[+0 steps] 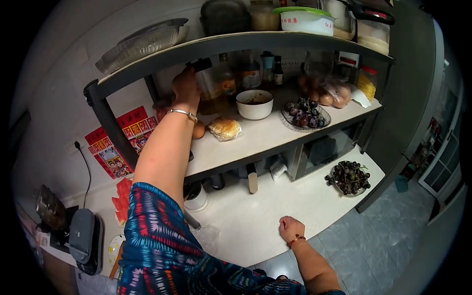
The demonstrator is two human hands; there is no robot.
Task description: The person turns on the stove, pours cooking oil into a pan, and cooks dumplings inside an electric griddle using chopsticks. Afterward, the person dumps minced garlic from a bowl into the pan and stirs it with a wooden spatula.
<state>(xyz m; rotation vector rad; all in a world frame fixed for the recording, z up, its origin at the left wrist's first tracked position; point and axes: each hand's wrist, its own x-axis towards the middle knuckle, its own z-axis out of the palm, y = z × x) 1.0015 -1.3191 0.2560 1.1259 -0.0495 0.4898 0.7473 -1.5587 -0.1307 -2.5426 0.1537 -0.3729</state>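
My left hand reaches onto the middle shelf, its fingers wrapped at the side of a clear jug with a black lid and amber liquid low inside. The handle is mostly hidden by the hand. Below my wrist sit an egg and a bread bun in clear plastic wrap. To the jug's right stands a white bowl with dark contents. My right hand, fingers curled into a loose fist, is at the front edge of the lower white counter. Nothing shows in it.
Bottles stand behind the bowl. Further right are a glass plate of grapes and bagged eggs. Below, another plate of dark grapes lies near the counter's right end. Watermelon slices and a grey appliance are at left.
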